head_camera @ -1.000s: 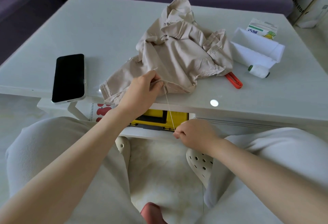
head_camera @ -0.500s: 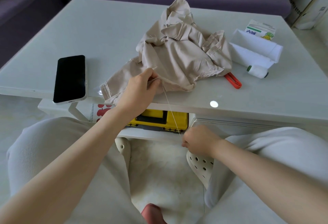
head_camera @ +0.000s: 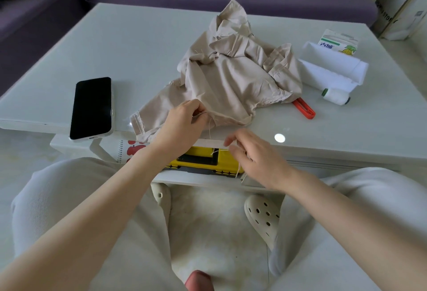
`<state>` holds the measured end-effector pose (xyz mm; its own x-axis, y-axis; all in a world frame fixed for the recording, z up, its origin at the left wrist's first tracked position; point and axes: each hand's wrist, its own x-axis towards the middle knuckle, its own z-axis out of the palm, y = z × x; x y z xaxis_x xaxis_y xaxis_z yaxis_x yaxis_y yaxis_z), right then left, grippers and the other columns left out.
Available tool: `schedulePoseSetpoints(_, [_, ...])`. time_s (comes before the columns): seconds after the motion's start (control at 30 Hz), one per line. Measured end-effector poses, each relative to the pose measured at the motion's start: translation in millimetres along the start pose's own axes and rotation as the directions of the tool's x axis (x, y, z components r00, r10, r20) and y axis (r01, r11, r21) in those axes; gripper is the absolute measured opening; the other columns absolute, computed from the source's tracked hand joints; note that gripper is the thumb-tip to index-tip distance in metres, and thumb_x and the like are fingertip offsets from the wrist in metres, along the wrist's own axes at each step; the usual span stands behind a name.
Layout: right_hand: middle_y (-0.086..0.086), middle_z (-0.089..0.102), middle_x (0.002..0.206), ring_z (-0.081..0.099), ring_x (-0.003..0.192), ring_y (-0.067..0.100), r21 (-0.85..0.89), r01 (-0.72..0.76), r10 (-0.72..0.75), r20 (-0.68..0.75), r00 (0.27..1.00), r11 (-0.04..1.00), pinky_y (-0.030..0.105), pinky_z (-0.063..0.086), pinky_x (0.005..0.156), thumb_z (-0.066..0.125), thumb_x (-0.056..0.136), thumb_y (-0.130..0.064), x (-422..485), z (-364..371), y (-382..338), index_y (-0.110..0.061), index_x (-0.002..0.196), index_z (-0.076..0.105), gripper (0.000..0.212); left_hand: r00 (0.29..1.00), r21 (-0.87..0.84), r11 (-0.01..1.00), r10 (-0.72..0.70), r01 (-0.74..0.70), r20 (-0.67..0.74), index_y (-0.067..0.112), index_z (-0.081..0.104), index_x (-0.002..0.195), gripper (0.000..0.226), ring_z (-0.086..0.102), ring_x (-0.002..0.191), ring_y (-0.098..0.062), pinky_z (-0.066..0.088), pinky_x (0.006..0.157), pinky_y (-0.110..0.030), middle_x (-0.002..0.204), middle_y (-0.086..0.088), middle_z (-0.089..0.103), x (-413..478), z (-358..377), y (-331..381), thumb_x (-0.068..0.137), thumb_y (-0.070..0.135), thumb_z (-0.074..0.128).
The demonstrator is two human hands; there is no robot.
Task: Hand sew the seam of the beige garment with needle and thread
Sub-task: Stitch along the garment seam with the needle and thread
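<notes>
Crumpled beige fabric garment (head_camera: 233, 78) heaped on white tabletop (head_camera: 138, 43), stitched hem corner overhanging near edge; seam fold pinched by left hand (head_camera: 182, 124). Thin pale thread (head_camera: 209, 129) hangs slack from seam, bends across to right hand (head_camera: 251, 154) fingertips.

Right hand (head_camera: 254, 155) now higher, nearer the garment (head_camera: 231, 78); thread (head_camera: 209, 129) slack, no longer taut.

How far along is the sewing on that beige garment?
Started: a pale thread already leaves the near seam of the crumpled beige cloth garment. In hand: left hand pinches that seam, right hand holds the slack thread. Left: thread uncut; remaining seam can't be judged.
</notes>
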<state>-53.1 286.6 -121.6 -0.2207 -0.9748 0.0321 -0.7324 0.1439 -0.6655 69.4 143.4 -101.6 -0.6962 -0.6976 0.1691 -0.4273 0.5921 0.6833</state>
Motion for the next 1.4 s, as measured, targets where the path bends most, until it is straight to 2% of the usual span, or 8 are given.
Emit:
schedulePoseSetpoints(0.13, [-0.003, 0.049, 0.109, 0.054, 0.088, 0.011, -0.005, 0.056, -0.056, -0.090, 0.994, 0.998, 0.017, 0.041, 0.077, 0.034, 0.101, -0.009, 7.5, 6.0, 2.5, -0.007, 0.118, 0.058, 0.030, 0.999, 0.020, 0.999, -0.044, 0.043, 0.031, 0.004, 0.061, 0.089, 0.017, 0.041, 0.065, -0.007, 0.032, 0.057, -0.009, 0.074, 0.003, 0.050, -4.4, 4.7, -3.3, 0.094, 0.012, 0.047])
schedulePoseSetpoints(0.37, [-0.013, 0.058, 0.077, 0.051, 0.067, 0.003, 0.012, 0.133, -0.126, -0.251, 0.960, 0.991, 0.002, 0.038, 0.070, 0.040, 0.091, -0.001, 17.7, 12.0, 7.7, -0.013, 0.122, 0.064, 0.041, 0.996, -0.062, 0.995, -0.078, 0.080, 0.044, 0.008, 0.062, 0.093, 0.010, 0.050, 0.067, -0.017, 0.036, 0.059, -0.014, 0.081, -0.011, 0.063, -10.4, 7.2, -1.6, 0.092, 0.017, 0.057])
schedulePoseSetpoints(0.53, [-0.005, 0.069, 0.074, 0.053, 0.057, -0.006, 0.025, 0.108, -0.096, -0.291, 0.952, 0.994, 0.021, 0.039, 0.057, 0.053, 0.093, -0.005, 22.8, 16.8, 7.5, -0.009, 0.093, 0.059, 0.007, 0.994, -0.109, 0.988, -0.107, 0.109, 0.023, 0.011, 0.057, 0.092, 0.004, 0.059, 0.082, -0.026, 0.041, 0.065, -0.023, 0.085, -0.008, 0.068, -10.8, 7.9, -3.0, 0.092, 0.015, 0.057])
schedulePoseSetpoints(0.77, [0.002, 0.068, 0.066, 0.056, 0.053, 0.014, 0.015, 0.087, -0.079, -0.306, 0.949, 0.996, 0.039, 0.048, 0.058, 0.054, 0.088, -0.004, 24.8, 20.3, 6.0, -0.009, 0.082, 0.056, 0.009, 0.994, -0.114, 0.987, -0.112, 0.113, 0.008, 0.006, 0.057, 0.094, 0.010, 0.060, 0.080, -0.025, 0.047, 0.074, -0.035, 0.083, -0.005, 0.068, -12.2, 6.7, -2.2, 0.095, 0.015, 0.053])
schedulePoseSetpoints(0.93, [0.003, 0.066, 0.060, 0.059, 0.051, 0.017, 0.021, 0.096, -0.084, -0.312, 0.946, 0.995, 0.039, 0.049, 0.055, 0.055, 0.089, -0.006, 24.7, 21.4, 6.1, -0.010, 0.081, 0.058, 0.010, 0.996, -0.067, 0.994, -0.088, 0.088, 0.001, 0.013, 0.054, 0.089, 0.008, 0.054, 0.065, -0.022, 0.040, 0.058, -0.024, 0.075, -0.009, 0.067, -12.5, 6.0, -3.3, 0.096, 0.017, 0.051])
schedulePoseSetpoints(1.07, [0.002, 0.065, 0.058, 0.057, 0.048, 0.015, 0.007, 0.093, -0.086, -0.320, 0.944, 0.996, 0.038, 0.049, 0.054, 0.057, 0.090, -0.009, 24.2, 21.2, 5.6, -0.007, 0.082, 0.061, 0.009, 0.999, 0.004, 0.999, -0.041, 0.041, -0.002, 0.021, 0.051, 0.086, 0.009, 0.057, 0.061, -0.028, 0.046, 0.058, -0.039, 0.068, -0.010, 0.066, -14.4, 6.3, -4.6, 0.095, 0.023, 0.051])
schedulePoseSetpoints(1.3, [0.002, 0.065, 0.057, 0.051, 0.045, 0.011, 0.001, 0.098, -0.092, -0.340, 0.936, 0.995, 0.038, 0.049, 0.054, 0.057, 0.091, -0.014, 23.2, 22.3, 4.6, -0.007, 0.085, 0.062, 0.011, 0.999, 0.022, 0.999, 0.035, -0.035, -0.018, 0.018, 0.052, 0.087, 0.008, 0.051, 0.054, -0.026, 0.040, 0.053, -0.032, 0.056, -0.006, 0.060, -15.6, 7.2, -3.5, 0.094, 0.020, 0.053])
schedulePoseSetpoints(1.4, [0.004, 0.067, 0.061, 0.059, 0.051, 0.022, 0.007, 0.081, -0.074, -0.338, 0.938, 0.997, 0.040, 0.051, 0.055, 0.056, 0.092, -0.013, 23.9, 24.6, 5.6, -0.005, 0.088, 0.062, 0.010, 0.997, 0.033, 0.997, 0.074, -0.074, -0.010, 0.017, 0.055, 0.090, 0.006, 0.051, 0.055, -0.029, 0.045, 0.055, -0.041, 0.056, -0.008, 0.059, -17.2, 8.0, -3.1, 0.094, 0.019, 0.053])
